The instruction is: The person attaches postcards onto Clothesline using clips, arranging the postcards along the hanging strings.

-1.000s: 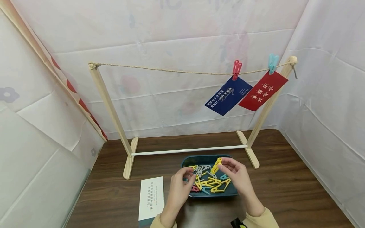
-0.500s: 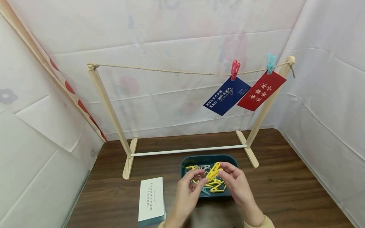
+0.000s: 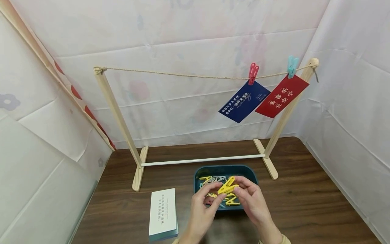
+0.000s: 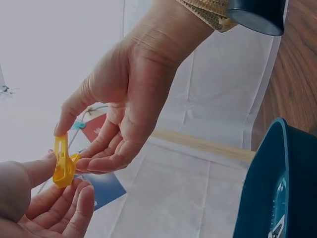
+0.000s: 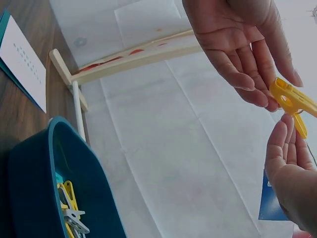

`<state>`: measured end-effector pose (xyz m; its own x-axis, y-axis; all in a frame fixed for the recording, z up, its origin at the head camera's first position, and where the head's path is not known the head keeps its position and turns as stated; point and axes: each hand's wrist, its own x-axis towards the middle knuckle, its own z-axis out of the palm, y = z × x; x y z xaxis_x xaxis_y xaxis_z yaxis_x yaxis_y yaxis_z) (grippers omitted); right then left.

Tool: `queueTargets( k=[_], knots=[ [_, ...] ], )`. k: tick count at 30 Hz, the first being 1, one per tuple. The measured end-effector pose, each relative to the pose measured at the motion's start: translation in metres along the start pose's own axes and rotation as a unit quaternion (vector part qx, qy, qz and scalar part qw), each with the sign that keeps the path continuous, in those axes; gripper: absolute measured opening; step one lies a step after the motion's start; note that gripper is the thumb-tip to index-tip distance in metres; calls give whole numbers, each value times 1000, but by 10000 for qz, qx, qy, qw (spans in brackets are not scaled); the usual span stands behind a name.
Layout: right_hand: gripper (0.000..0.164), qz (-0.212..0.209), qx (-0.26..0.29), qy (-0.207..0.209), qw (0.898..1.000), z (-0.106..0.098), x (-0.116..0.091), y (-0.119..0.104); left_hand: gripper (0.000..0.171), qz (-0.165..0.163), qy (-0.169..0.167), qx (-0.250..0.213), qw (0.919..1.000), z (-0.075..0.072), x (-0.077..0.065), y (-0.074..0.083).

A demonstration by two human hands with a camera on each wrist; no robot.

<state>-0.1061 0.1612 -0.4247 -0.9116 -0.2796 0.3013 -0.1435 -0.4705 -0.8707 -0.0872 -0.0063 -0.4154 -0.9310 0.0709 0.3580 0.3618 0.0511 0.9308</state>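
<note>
A yellow clothespin (image 3: 226,185) is held between both hands above a dark teal bin (image 3: 255,176). My left hand (image 3: 203,207) pinches its nose end between thumb and fingers. At the other end, my right hand (image 3: 255,200) has its thumb and fingertips on the two spread handles. The left wrist view shows the clothespin (image 4: 63,163) with the right thumb on one handle. Inside the bin lie several clothespins (image 3: 232,200), mostly yellow and grey, partly hidden by the hands.
A wooden stand (image 3: 117,118) carries a string (image 3: 179,74). From its right part hang a blue card (image 3: 243,103) on a red clothespin (image 3: 253,74) and a red card (image 3: 283,96) on a light blue clothespin (image 3: 292,66). White-topped cards (image 3: 163,211) lie left of the bin.
My left hand has moved right from over the bin's left side and taken hold of the clothespin's nose end. My right hand, still holding the clothespin, has come slightly lower.
</note>
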Motion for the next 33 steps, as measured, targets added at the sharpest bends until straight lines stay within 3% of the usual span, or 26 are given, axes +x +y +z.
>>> queueTargets(
  k=[10,19,24,33],
  knots=[
    [38,-100,-8,-62,9999,2,-3,0,16,510,228,-201,9982,2,-3,2],
    [39,-205,-46,-114,9997,4,-5,-2,15,410,263,-309,9983,1,-5,4],
    [41,-391,-646,-139,9970,5,-5,-7,15,452,248,-282,9983,-2,-7,5],
    [42,-985,-1519,-741,9807,1,-6,-17,15,553,72,-229,9982,-10,-11,4]
  ],
)
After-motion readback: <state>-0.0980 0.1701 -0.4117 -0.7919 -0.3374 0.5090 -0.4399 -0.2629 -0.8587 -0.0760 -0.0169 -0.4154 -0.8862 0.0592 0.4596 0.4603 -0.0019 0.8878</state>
